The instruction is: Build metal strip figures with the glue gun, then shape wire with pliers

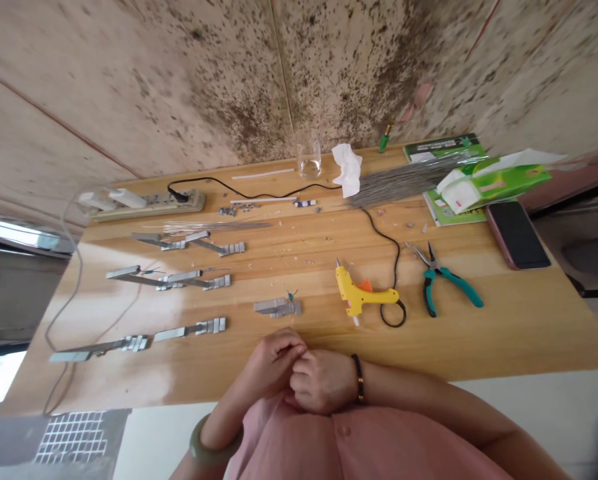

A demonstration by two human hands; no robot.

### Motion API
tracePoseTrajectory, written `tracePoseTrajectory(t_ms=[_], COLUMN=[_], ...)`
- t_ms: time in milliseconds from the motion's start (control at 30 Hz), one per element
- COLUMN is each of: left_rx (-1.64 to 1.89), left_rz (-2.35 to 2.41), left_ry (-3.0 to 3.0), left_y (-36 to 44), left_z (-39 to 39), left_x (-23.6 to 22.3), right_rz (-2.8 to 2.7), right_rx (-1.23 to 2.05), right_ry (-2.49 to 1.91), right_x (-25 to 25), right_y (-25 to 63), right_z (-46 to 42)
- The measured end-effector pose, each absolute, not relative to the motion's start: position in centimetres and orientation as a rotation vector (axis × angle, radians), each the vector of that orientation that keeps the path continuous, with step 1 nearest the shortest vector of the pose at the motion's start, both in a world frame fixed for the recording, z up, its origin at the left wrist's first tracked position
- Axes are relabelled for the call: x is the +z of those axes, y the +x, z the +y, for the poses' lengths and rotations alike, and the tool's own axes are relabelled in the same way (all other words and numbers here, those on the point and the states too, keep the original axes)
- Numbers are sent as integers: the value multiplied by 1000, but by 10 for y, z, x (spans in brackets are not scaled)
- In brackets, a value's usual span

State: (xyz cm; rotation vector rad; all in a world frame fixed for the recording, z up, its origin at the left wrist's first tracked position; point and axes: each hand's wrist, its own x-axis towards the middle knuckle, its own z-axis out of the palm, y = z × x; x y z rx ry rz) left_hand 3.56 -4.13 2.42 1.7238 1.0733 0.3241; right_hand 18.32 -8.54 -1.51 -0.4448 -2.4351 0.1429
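My left hand (279, 363), with a pale green bangle at the wrist, is closed, its fingers bent in against the right hand. My right hand (323, 380), wearing a dark bead bracelet, is curled into a loose fist. They meet at the fingertips over the table's near edge; whatever lies between the fingers, if anything, is hidden. Just beyond them lies a short grey ridged piece (279, 307) with a teal bit on it. To its right are a yellow glue gun (361, 291) and teal-handled pliers (441, 275), both untouched.
Several grey jointed pieces (179, 279) lie in rows at left. Behind them are thin wires (213, 227) and a power strip (153, 205). A glass (309, 163), tissue (347, 170), bundle of grey rods (403, 181), tissue pack (509, 180) and phone (519, 235) stand or lie farther back.
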Motion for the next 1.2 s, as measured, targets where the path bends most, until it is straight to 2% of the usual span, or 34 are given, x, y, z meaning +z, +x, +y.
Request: tracePoseTrajectory(t_ms=[433, 533, 767, 900, 1067, 1200], left_rx=[537, 357, -318, -350, -691, -595], left_rz=[1240, 1286, 1411, 1620, 1682, 1511], left_ry=[1563, 1443, 1272, 1592, 1584, 1654], left_y=[2, -23, -129, -181, -169, -128], left_z=[-42, -48, -74, -92, -91, -78], left_x=[12, 18, 32, 20, 14, 38], right_rz=[-2470, -2491, -2450, -2512, -2420, -2354], right_rx=[149, 160, 177, 197, 148, 138], right_ry=[-522, -529, -558, -571, -680, -800], right_x=[-11, -13, -13, -12, -17, -19], right_y=[188, 189, 190, 189, 189, 189], right_z=[-84, -84, -85, -85, -83, -80])
